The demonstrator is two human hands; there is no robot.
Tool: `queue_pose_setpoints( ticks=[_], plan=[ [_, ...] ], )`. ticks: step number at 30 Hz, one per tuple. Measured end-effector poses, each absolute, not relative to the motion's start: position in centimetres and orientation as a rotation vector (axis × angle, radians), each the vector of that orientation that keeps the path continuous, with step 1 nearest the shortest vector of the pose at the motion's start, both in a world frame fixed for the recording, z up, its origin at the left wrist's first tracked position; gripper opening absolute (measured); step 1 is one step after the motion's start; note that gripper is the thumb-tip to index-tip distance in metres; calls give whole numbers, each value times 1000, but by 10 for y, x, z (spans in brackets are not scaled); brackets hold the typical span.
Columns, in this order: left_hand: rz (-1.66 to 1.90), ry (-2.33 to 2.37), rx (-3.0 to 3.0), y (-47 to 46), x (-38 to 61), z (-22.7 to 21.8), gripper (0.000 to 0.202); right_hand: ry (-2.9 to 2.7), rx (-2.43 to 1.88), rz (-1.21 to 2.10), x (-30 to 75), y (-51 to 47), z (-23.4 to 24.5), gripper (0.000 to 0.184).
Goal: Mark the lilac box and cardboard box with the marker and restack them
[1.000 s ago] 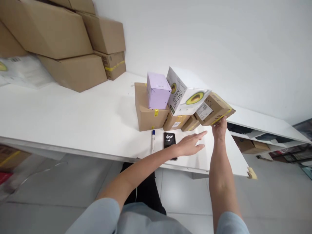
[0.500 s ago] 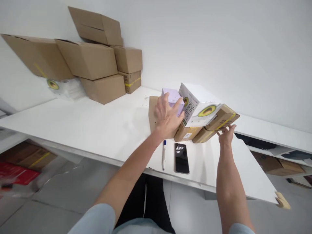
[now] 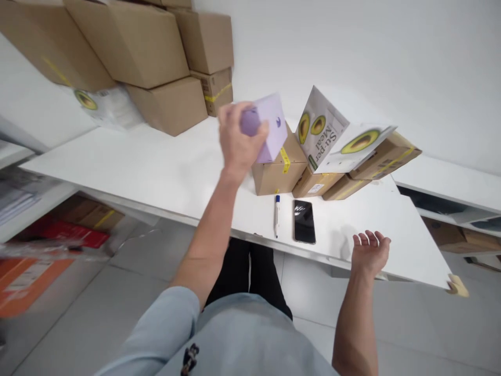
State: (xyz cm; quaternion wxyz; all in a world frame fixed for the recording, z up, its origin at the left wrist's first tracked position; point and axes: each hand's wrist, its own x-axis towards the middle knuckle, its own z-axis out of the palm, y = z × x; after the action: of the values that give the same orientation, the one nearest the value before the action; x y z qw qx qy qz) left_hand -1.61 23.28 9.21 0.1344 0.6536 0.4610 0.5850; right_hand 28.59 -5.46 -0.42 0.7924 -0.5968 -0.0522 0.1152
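Observation:
My left hand (image 3: 238, 138) grips a light purple box (image 3: 275, 122), which is tilted and a little blurred, above a brown cardboard box (image 3: 279, 177) with yellow tape. Over the table's right front part my right hand (image 3: 370, 253) hangs open, palm up with its fingers apart, touching nothing. To the right of the purple box, a white box printed with avocados and "Su-per Meal" (image 3: 326, 130) rests on smaller cardboard boxes (image 3: 319, 183). Beside it leans another taped cardboard box (image 3: 385, 155).
A marker with a blue cap (image 3: 277, 216) and a black phone (image 3: 304, 222) lie near the front edge of the white table (image 3: 168, 172). Large cardboard boxes (image 3: 133, 42) are stacked at the back left. Shelves (image 3: 462, 219) stand at the right.
My left hand has lifted the purple box and turned it, moving it left off the cardboard box. My right hand has left the taped boxes and come back toward me. The view has tipped downward.

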Motion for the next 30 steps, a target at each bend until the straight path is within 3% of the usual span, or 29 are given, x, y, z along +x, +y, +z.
queue_pose_setpoints(
  ticks=[7,11,16,19,24,26,30],
  plan=[
    [2049,1428,2118,120,-152,33,48,-120,-1297,361,197,-64,-20,20],
    [1682,1581,2184,73,-155,-30,42,-398,-1368,430,150,-37,-26,19],
    [1243,1347,2318,62,-145,-75,40,-844,-1579,456,116,-12,-32,27],
    [1204,1265,2285,63,-145,-80,57,-1108,-1665,470,104,-3,-29,26],
    [1079,1379,2111,58,-151,-67,116,-1349,-1686,455,88,28,-21,37],
    [956,1492,1986,52,-153,-58,123,-1346,-1688,507,83,44,-23,46],
    [776,1612,1702,43,-156,-46,117,-1326,-1665,686,75,68,-32,55]
  ],
)
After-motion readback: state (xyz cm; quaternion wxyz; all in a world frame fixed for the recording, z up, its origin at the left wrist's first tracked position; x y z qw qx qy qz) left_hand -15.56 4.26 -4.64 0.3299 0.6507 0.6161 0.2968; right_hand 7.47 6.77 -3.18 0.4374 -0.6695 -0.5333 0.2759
